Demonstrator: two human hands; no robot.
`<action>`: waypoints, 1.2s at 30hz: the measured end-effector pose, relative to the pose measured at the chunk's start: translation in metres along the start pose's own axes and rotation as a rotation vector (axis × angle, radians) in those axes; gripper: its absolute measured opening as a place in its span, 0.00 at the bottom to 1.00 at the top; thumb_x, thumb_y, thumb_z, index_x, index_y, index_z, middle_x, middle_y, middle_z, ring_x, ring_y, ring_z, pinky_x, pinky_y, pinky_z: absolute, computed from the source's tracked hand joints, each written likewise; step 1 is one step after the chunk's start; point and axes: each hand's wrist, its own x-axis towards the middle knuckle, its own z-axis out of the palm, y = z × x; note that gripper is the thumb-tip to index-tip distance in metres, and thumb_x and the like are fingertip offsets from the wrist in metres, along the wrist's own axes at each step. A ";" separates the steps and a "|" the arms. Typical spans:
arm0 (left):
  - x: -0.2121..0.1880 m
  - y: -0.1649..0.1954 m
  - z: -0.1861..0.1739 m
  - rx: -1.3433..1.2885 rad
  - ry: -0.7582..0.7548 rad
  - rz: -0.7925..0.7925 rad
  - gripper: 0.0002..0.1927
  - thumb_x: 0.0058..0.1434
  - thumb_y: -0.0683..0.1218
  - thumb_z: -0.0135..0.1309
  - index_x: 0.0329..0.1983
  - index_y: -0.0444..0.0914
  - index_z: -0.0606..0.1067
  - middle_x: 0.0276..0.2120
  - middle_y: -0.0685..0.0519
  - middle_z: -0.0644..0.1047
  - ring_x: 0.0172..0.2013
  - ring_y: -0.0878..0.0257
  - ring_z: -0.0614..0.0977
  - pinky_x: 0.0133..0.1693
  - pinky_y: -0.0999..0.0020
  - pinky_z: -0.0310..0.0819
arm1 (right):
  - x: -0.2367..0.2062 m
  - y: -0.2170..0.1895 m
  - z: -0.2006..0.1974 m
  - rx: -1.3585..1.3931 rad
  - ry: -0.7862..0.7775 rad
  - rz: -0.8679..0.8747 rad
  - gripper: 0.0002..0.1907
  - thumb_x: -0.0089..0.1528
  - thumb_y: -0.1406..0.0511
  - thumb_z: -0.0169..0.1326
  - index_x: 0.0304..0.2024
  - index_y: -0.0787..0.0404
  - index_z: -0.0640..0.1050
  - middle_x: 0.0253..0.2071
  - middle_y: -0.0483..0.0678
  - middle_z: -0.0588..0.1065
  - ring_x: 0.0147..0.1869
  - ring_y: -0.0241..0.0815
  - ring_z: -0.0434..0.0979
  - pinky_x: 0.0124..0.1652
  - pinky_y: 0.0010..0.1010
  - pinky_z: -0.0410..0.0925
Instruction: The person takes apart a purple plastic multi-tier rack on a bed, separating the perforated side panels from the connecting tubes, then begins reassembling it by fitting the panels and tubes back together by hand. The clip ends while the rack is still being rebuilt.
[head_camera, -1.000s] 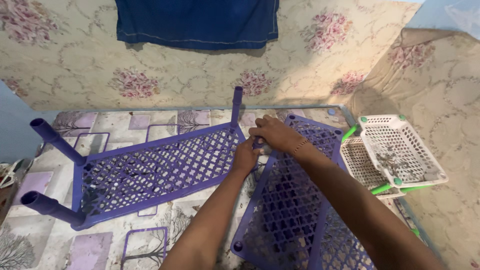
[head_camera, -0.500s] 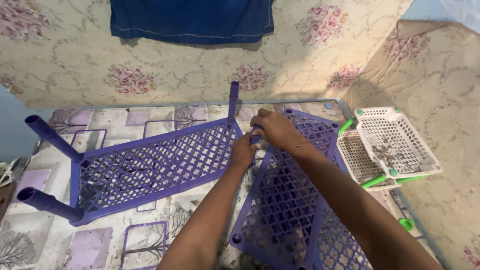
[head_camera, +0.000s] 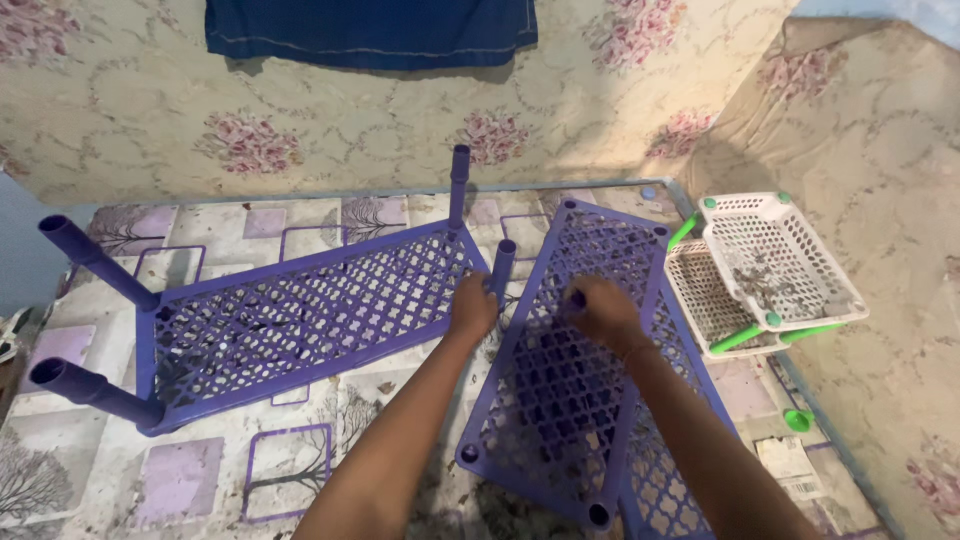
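A purple lattice shelf (head_camera: 300, 315) lies upside down on the floor with its tube legs pointing up. My left hand (head_camera: 472, 308) grips the base of the near right leg (head_camera: 503, 262) at the shelf's corner. My right hand (head_camera: 603, 312) is closed around a small purple tube piece (head_camera: 577, 298). It hovers over a second purple lattice panel (head_camera: 570, 400), which lies flat to the right. Another purple panel edge (head_camera: 672, 470) shows beneath that one.
A white mesh basket rack (head_camera: 770, 260) with green connectors stands at the right by the wall. A loose green piece (head_camera: 798, 420) lies near it. Floral-papered walls enclose the back and right, and a blue cloth (head_camera: 370, 30) hangs at the top.
My right hand has left the shelf corner and moved right and nearer, onto the flat panel. The near right leg now shows upright beside my left hand.
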 end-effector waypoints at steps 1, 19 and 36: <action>-0.006 -0.003 0.000 0.016 -0.006 0.000 0.18 0.54 0.39 0.58 0.49 0.33 0.77 0.46 0.37 0.78 0.50 0.40 0.78 0.53 0.50 0.71 | -0.010 0.008 0.012 -0.027 0.002 0.002 0.13 0.51 0.66 0.66 0.38 0.54 0.80 0.43 0.50 0.79 0.48 0.54 0.79 0.47 0.43 0.72; 0.003 -0.017 -0.046 0.000 -0.002 -0.017 0.17 0.57 0.38 0.55 0.51 0.36 0.76 0.42 0.40 0.78 0.46 0.43 0.79 0.50 0.52 0.73 | -0.011 0.003 0.005 0.011 0.152 -0.048 0.32 0.55 0.54 0.69 0.56 0.61 0.76 0.52 0.59 0.74 0.58 0.62 0.73 0.56 0.46 0.66; 0.185 -0.030 -0.079 0.072 0.115 0.134 0.27 0.56 0.43 0.59 0.60 0.34 0.70 0.57 0.38 0.73 0.59 0.39 0.73 0.62 0.51 0.66 | 0.251 -0.113 -0.016 0.239 0.284 -0.354 0.22 0.60 0.64 0.61 0.57 0.58 0.77 0.48 0.58 0.74 0.48 0.54 0.79 0.48 0.41 0.73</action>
